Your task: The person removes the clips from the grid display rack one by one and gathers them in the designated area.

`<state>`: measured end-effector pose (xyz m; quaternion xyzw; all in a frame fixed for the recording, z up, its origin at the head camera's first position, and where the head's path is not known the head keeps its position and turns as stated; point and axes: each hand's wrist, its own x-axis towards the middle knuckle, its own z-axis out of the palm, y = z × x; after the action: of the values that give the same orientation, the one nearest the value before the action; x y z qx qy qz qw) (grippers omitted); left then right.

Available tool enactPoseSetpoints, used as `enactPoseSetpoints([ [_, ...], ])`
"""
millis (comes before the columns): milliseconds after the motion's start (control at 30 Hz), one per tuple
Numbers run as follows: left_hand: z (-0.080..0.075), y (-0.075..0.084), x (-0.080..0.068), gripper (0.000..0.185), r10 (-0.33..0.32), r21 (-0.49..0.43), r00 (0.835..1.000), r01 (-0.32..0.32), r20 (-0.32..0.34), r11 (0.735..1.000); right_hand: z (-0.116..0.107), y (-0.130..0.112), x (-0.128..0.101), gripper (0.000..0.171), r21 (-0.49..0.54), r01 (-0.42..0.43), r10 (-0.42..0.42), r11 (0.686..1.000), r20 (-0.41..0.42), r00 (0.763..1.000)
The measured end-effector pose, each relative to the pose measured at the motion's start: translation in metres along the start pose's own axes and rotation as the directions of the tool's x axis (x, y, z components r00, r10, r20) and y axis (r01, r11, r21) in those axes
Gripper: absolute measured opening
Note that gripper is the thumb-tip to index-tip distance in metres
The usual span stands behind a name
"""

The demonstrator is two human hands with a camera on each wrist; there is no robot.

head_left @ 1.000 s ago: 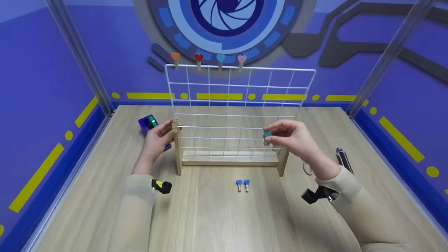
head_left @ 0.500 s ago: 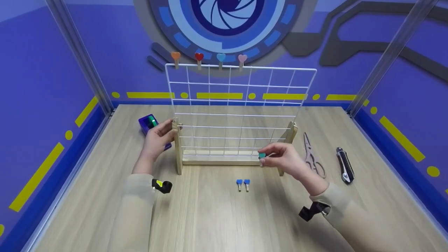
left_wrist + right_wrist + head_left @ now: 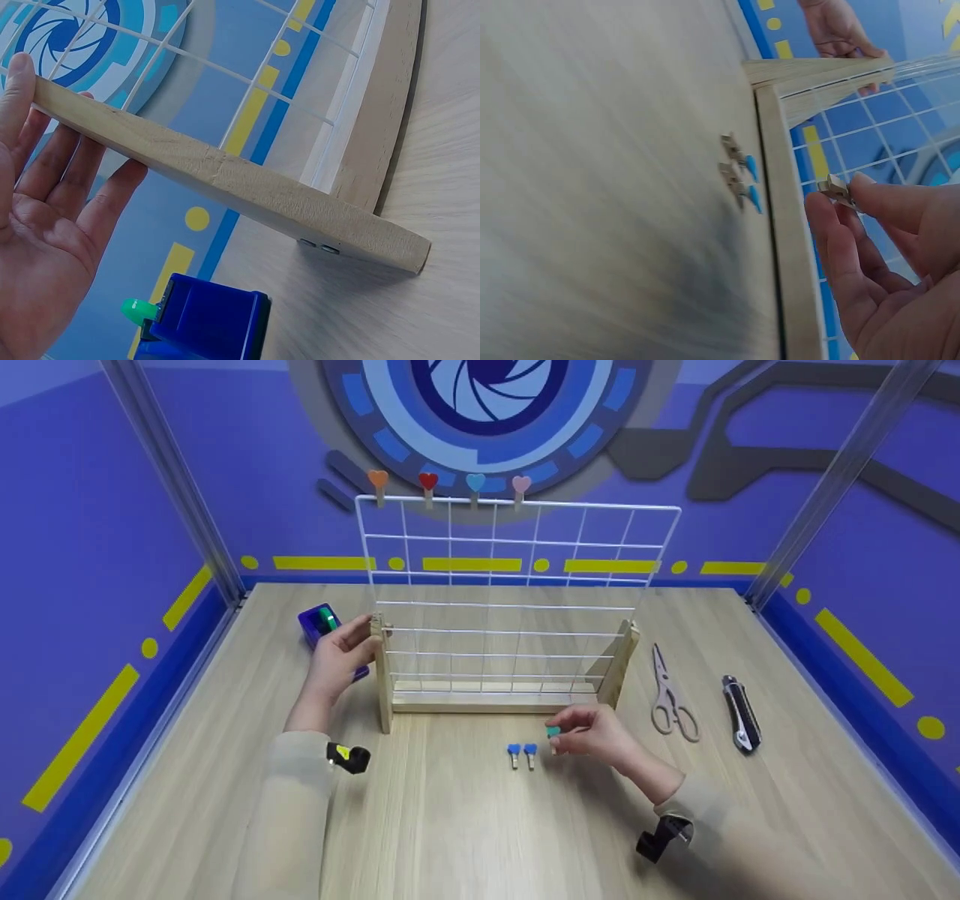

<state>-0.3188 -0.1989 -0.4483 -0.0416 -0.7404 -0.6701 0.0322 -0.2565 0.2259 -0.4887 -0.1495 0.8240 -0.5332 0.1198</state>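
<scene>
My left hand (image 3: 330,671) grips the left wooden post (image 3: 225,176) of a stand that holds a white wire grid upright; in the left wrist view the thumb lies on one side and fingers on the other. Between thumb and fingertips, my right hand (image 3: 596,735) pinches a small clothespin (image 3: 836,189) with a teal heart (image 3: 553,731). It hangs low in front of the stand's base bar (image 3: 487,708). Just left of it, two clothespins with blue hearts (image 3: 514,751) lie side by side on the table. Orange, red (image 3: 428,481), light blue and pink heart clothespins stand along the grid's top wire.
Scissors (image 3: 664,686) and a utility knife (image 3: 741,716) lie on the table (image 3: 450,825) to the right. Behind my left hand sits a blue-purple holder (image 3: 217,319) with a green piece. Blue panels (image 3: 82,532) wall in the table's back and sides.
My right hand has brought the teal heart clothespin down from in front of the grid to near the table, close to the two blue ones. The left hand keeps its grip on the post.
</scene>
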Motion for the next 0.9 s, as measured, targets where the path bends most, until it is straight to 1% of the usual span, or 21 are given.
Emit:
enactPoseSetpoints([
  [133, 0.0, 0.001, 0.0, 0.055, -0.005, 0.009, 1.0, 0.005, 0.006, 1.0, 0.007, 0.01, 0.001, 0.023, -0.056, -0.013, 0.012, 0.998, -0.019, 1.0],
  [200, -0.001, 0.001, 0.0, 0.056, -0.004, 0.012, 1.0, 0.004, 0.01, 1.0, 0.011, 0.014, 0.003, 0.021, -0.071, -0.034, 0.032, 0.997, -0.022, 0.999],
  [367, -0.001, -0.001, 0.0, 0.056, 0.024, -0.01, 0.999, -0.024, 0.022, 1.0, 0.018, 0.019, 0.004, 0.018, -0.089, -0.06, 0.06, 0.994, -0.007, 0.998],
  [467, -0.001, -0.001, 0.0, 0.056, 0.03, -0.015, 0.999, -0.029, 0.024, 0.999, 0.02, 0.019, 0.005, 0.018, -0.121, -0.048, 0.048, 0.992, -0.004, 0.999],
  [600, -0.001, 0.0, 0.0, 0.055, 0.02, -0.018, 1.0, -0.02, 0.017, 1.0, 0.022, 0.02, 0.005, 0.018, -0.161, -0.017, 0.016, 0.987, -0.01, 1.0],
  [667, -0.001, 0.0, -0.001, 0.055, 0.019, -0.017, 1.0, -0.019, 0.016, 1.0, 0.022, 0.02, 0.006, 0.018, -0.178, -0.017, 0.014, 0.984, -0.015, 1.0],
  [900, -0.001, -0.001, 0.0, 0.062, 0.002, 0.015, 1.0, -0.002, 0.005, 1.0, 0.024, 0.018, 0.008, 0.016, -0.282, -0.099, 0.089, 0.954, -0.05, 0.995],
])
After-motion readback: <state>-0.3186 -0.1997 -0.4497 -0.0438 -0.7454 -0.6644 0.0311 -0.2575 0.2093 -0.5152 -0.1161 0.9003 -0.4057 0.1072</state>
